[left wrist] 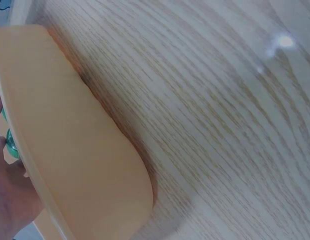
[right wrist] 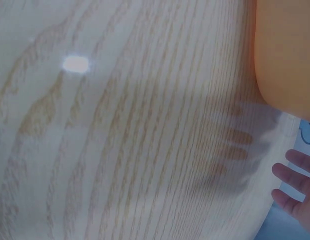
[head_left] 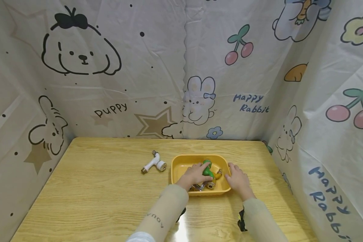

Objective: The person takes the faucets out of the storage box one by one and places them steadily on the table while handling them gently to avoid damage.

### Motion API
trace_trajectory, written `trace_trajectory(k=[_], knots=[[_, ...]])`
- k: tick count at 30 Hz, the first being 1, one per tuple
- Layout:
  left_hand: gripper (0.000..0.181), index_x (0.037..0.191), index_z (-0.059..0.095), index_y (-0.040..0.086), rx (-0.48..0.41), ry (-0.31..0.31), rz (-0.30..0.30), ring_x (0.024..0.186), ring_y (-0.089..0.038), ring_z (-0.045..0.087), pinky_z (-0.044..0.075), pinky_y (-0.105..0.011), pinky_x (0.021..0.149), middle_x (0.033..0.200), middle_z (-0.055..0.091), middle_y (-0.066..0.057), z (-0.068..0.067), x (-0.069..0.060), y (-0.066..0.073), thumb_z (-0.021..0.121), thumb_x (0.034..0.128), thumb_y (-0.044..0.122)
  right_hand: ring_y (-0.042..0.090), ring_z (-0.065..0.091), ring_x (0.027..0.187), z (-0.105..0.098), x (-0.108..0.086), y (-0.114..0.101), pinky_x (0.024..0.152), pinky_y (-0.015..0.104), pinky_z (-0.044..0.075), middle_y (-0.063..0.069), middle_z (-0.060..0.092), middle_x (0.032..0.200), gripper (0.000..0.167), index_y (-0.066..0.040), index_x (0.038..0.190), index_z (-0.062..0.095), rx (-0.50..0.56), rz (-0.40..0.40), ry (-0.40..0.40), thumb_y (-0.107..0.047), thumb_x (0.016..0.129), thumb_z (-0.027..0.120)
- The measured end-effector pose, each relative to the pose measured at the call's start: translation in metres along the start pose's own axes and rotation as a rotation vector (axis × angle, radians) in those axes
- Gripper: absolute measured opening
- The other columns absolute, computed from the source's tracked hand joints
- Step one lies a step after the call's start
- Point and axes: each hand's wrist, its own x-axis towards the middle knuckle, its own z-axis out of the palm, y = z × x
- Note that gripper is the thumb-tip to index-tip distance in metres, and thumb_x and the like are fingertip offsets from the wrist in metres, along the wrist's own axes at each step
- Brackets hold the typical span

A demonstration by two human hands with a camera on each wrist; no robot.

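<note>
In the head view a yellow tray [head_left: 181, 163] holds a green faucet [head_left: 207, 172], a yellow faucet [head_left: 218, 174] and a shiny metal one [head_left: 197, 188]. My left hand [head_left: 194, 175] reaches over the near wall, its fingers and thumb around the green faucet. The left wrist view shows part of that hand [left wrist: 14, 200] beside the green piece [left wrist: 12, 145], behind the tray wall [left wrist: 80, 135]. At the tray's right rim is my right hand [head_left: 238, 179], fingers spread and relaxed; in the right wrist view its fingers [right wrist: 295, 182] are apart, near the tray wall [right wrist: 287, 55].
A white faucet [head_left: 153, 162] with metal ends lies on the wooden table [head_left: 109, 188], left of the tray. Printed curtains [head_left: 157, 67] rise behind the table and along both sides.
</note>
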Motion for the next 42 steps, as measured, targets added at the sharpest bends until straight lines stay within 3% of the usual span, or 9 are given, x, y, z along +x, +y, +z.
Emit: trace_trajectory(k=[13, 19, 26, 36, 42], knots=[[0.081, 0.144, 0.026, 0.029, -0.024, 0.053, -0.040, 0.121, -0.032, 0.040, 0.030, -0.055, 0.099, 0.136, 0.041, -0.013, 0.002, -0.001, 0.011, 0.058, 0.0774, 0.061, 0.042, 0.048, 0.111, -0.001, 0.000, -0.001, 0.084, 0.060, 0.038, 0.023, 0.046, 0.128, 0.053, -0.006, 0.137, 0.034, 0.002, 0.010, -0.015, -0.028, 0.091, 0.048], [0.081, 0.146, 0.021, 0.027, -0.031, 0.085, -0.076, 0.123, -0.032, 0.039, 0.029, -0.055, 0.100, 0.138, 0.039, -0.013, 0.008, 0.003, 0.012, 0.059, 0.0798, 0.056, 0.042, 0.047, 0.112, -0.001, 0.000, -0.001, 0.086, 0.060, 0.037, 0.023, 0.045, 0.129, 0.054, -0.006, 0.138, 0.033, 0.011, 0.022, -0.024, -0.029, 0.091, 0.047], [0.086, 0.146, 0.020, 0.025, -0.092, 0.089, -0.117, 0.127, -0.034, 0.034, 0.023, -0.056, 0.103, 0.142, 0.035, -0.014, 0.005, 0.002, 0.016, 0.065, 0.0768, 0.051, 0.043, 0.048, 0.110, -0.001, 0.000, -0.001, 0.085, 0.060, 0.037, 0.022, 0.046, 0.128, 0.053, -0.007, 0.137, 0.033, 0.018, 0.023, -0.025, -0.029, 0.091, 0.048], [0.088, 0.143, 0.028, 0.022, -0.112, 0.110, -0.103, 0.122, -0.032, 0.039, 0.026, -0.059, 0.099, 0.134, 0.042, -0.013, 0.001, 0.001, 0.013, 0.071, 0.0712, 0.048, 0.043, 0.047, 0.111, -0.001, 0.001, 0.000, 0.085, 0.060, 0.037, 0.023, 0.045, 0.128, 0.054, -0.007, 0.138, 0.033, 0.023, 0.023, -0.026, -0.028, 0.091, 0.047], [0.088, 0.140, 0.031, 0.023, -0.068, 0.126, -0.090, 0.117, -0.029, 0.041, 0.030, -0.058, 0.097, 0.130, 0.045, -0.009, 0.003, 0.004, 0.009, 0.073, 0.0685, 0.051, 0.042, 0.048, 0.111, 0.001, 0.001, 0.000, 0.085, 0.059, 0.038, 0.022, 0.046, 0.129, 0.054, -0.007, 0.138, 0.034, 0.020, 0.030, -0.025, -0.029, 0.090, 0.047]])
